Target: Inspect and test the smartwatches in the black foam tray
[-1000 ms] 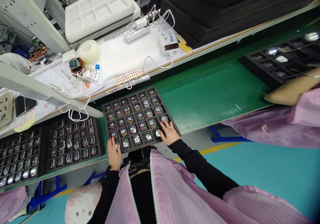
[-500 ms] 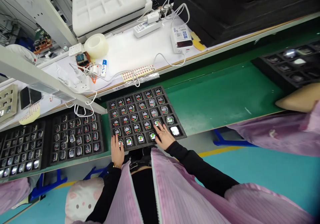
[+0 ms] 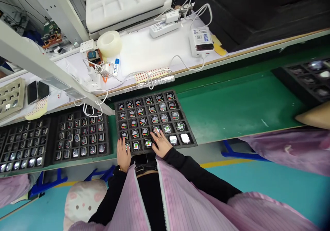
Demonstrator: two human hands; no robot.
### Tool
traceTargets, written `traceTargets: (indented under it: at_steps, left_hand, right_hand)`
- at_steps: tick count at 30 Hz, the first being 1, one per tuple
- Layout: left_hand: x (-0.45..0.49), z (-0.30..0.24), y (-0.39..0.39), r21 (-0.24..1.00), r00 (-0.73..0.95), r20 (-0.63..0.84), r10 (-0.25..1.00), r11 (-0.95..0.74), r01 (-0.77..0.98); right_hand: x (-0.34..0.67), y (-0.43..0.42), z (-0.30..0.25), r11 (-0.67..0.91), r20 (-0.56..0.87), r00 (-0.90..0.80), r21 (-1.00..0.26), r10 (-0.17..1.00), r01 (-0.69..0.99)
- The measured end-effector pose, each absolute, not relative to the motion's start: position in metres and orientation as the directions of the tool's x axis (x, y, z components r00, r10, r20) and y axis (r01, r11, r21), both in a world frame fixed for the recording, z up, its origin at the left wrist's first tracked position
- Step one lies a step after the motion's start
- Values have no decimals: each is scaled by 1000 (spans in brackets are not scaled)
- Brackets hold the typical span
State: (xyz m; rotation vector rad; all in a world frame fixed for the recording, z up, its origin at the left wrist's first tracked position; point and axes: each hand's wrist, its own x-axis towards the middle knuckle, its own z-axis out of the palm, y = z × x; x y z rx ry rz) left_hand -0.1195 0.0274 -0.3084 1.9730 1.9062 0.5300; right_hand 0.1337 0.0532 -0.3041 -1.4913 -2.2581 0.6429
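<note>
A dark foam tray (image 3: 194, 143) lies before me, its compartments holding square smartwatch heads with lit screens. Most screens show white lettering with a coloured strip; several nearer ones, such as this watch (image 3: 135, 145), show green and white blocks. Two watches at the front right have plain white screens, one of them this bright watch (image 3: 185, 138). My left hand (image 3: 123, 155) rests at the front left corner, fingers extended, partly covering a watch. My right hand (image 3: 162, 145) lies over the front edge, fingers stretched onto a watch (image 3: 156, 129) in the second row from the front.
More watch trays stand to the left, including this filled tray (image 3: 107, 148), and another tray (image 3: 281, 77) lies at right by a co-worker's arm (image 3: 313, 117). Behind is a shelf with a tape roll (image 3: 109, 43), white device (image 3: 201, 41), power strip (image 3: 163, 28) and cables. A white post (image 3: 77, 90) rises at left.
My right hand has moved one column left, uncovering a white-screened watch in the front row. My left hand stays at the tray's corner. The view has shifted slightly.
</note>
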Motion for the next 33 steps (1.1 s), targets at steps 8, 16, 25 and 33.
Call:
traceTargets:
  at_steps: [8, 16, 25, 33]
  left_hand:
    - [-120, -305, 28, 478, 36, 39, 999, -50, 877]
    - [-120, -308, 29, 470, 27, 56, 998, -50, 881]
    - [-120, -307, 32, 452, 22, 60, 998, -46, 891]
    - [-121, -312, 34, 462, 15, 63, 998, -43, 886]
  right_hand:
    - [105, 57, -303, 428, 116, -456, -601, 882, 675]
    - [73, 68, -297, 421, -1, -522, -592, 853, 688]
    - [75, 60, -294, 387, -33, -500, -589, 866, 710]
    - [103, 46, -307, 353, 11, -423, -572, 906, 741]
